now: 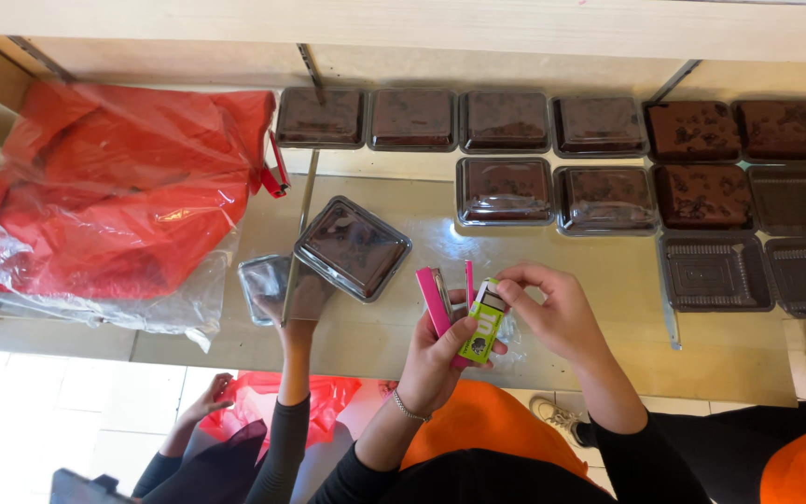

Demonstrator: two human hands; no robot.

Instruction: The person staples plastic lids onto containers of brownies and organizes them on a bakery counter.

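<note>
Left hand closed around pink stapler and green staple box; right hand pinching box top, above table; lidded brownie trays beyond

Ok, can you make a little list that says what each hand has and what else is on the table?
left hand: holds a pink stapler and a small green box
right hand: fingertips pinch the top of the green box
other person's hand: by a closed container lying tilted on the table
back rows: closed cake containers, two uncovered cakes
right side: empty dark trays
left side: red bags in clear plastic
</note>
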